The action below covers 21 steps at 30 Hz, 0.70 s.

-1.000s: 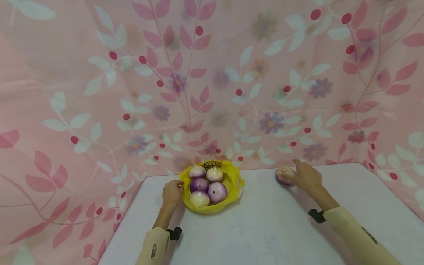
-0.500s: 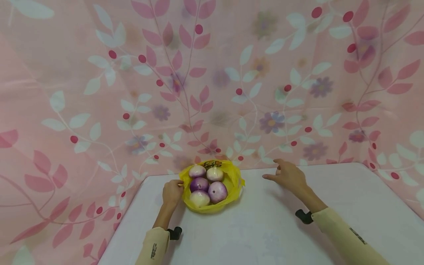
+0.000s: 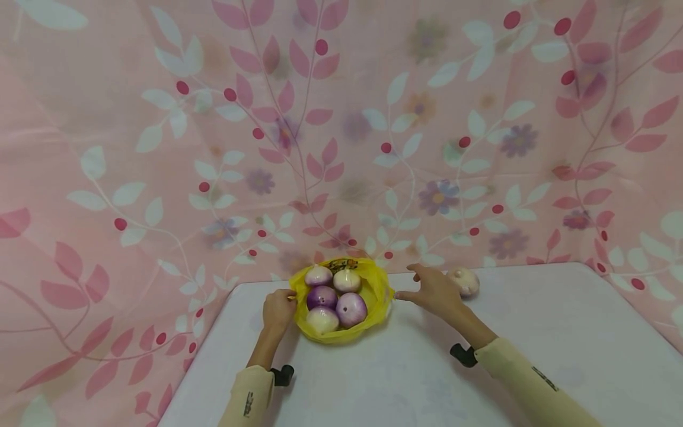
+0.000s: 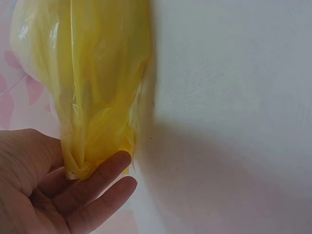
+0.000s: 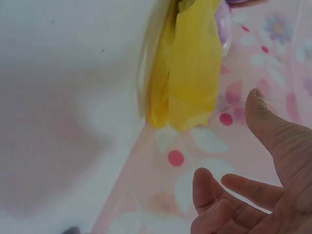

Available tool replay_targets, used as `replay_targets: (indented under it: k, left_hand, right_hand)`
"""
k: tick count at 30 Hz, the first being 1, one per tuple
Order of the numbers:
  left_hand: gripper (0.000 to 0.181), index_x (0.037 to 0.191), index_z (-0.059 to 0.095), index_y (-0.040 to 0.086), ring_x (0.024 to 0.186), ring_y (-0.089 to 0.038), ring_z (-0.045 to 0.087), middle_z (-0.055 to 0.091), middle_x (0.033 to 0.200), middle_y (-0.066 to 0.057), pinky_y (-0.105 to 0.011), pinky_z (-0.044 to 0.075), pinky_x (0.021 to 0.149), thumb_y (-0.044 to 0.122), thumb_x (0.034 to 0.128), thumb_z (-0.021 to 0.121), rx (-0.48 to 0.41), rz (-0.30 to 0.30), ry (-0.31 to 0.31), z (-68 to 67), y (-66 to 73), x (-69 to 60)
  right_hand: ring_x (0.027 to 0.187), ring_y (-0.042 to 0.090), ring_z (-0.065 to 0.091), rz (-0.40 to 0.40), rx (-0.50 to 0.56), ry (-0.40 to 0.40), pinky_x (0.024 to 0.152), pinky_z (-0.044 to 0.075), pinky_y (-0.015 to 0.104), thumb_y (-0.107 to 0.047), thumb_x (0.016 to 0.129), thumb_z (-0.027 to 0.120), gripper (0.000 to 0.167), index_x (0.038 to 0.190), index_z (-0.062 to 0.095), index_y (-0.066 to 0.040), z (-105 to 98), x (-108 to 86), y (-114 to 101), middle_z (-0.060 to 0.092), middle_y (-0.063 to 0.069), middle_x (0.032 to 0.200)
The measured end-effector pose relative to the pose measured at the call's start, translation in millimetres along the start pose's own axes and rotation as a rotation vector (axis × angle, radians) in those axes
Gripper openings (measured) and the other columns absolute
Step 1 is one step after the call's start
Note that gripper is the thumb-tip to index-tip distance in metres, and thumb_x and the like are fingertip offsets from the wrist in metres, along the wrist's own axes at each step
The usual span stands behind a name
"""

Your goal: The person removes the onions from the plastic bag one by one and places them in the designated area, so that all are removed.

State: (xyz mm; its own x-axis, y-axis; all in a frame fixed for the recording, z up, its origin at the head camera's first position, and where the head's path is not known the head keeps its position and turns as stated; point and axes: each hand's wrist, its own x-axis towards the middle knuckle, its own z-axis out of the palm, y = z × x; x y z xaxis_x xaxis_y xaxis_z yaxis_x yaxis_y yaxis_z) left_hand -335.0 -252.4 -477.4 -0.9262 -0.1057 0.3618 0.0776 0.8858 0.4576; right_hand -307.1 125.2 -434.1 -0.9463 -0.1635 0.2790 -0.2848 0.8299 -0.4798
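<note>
A yellow plastic bag [image 3: 332, 340] lies with its mouth spread around several purple-white onions [image 3: 351, 309]. At its left edge my left hand [image 3: 278, 311] pinches the plastic; in the left wrist view the hand [image 4: 73, 190] has thumb and fingers on a gathered end of the bag [image 4: 97, 87]. My right hand [image 3: 437, 293] is at the bag's right side, thumb and fingers apart, holding nothing. The right wrist view shows the right hand [image 5: 258, 195] spread beside the bag's other end [image 5: 192, 73]. Just behind the right hand, a single onion [image 3: 465, 283] rests on the table.
The white table [image 3: 395, 379] reaches back to a pink floral cloth [image 3: 352, 166] hanging behind it. Black wrist pieces sit below both hands, the left one [image 3: 283, 375] and the right one [image 3: 463, 355].
My right hand has let go of the single onion and moved left to the bag's right edge, leaving the onion in full view. The left hand has kept its place on the bag.
</note>
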Motion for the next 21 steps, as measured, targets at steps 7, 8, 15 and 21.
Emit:
replay_targets:
  k: [7,8,15,21]
  left_hand:
    - [0.017,0.096,0.077,-0.003,0.083,-0.035,0.071,0.073,0.091,-0.019,-0.046,0.058,0.07,0.001,0.0821,0.068,-0.007,0.002,0.015,0.4,0.2,-0.2]
    - [0.016,0.095,0.077,-0.003,0.083,-0.035,0.071,0.073,0.091,-0.02,-0.046,0.058,0.07,0.001,0.082,0.068,-0.006,0.006,0.017,0.2,0.2,-0.1]
    - [0.017,0.096,0.077,-0.003,0.084,-0.035,0.071,0.073,0.091,-0.019,-0.046,0.058,0.071,0.002,0.0824,0.068,-0.007,0.004,0.003,-1.1,0.0,-0.6]
    - [0.017,0.096,0.077,-0.003,0.082,-0.035,0.071,0.073,0.09,-0.02,-0.046,0.058,0.069,0.001,0.0817,0.068,-0.014,0.007,0.011,0.9,-1.4,-0.7]
  right_hand:
    - [0.077,0.022,0.06,-0.068,0.057,-0.025,0.063,0.051,0.036,-0.053,0.073,0.081,0.076,0.13,0.06,-0.007,12,0.8,-23,0.068,0.009,0.102]
    - [0.078,0.022,0.06,-0.073,0.065,-0.031,0.063,0.051,0.037,-0.052,0.073,0.082,0.076,0.13,0.06,-0.007,15,1.0,-25,0.068,0.009,0.102]
    - [0.087,0.024,0.064,-0.07,0.077,-0.07,0.069,0.054,0.039,-0.053,0.072,0.082,0.077,0.13,0.06,-0.007,32,2.5,-44,0.069,0.009,0.104]
    - [0.087,0.023,0.062,-0.08,0.096,-0.108,0.073,0.053,0.041,-0.051,0.073,0.082,0.072,0.129,0.061,-0.009,43,5.7,-56,0.068,0.008,0.104]
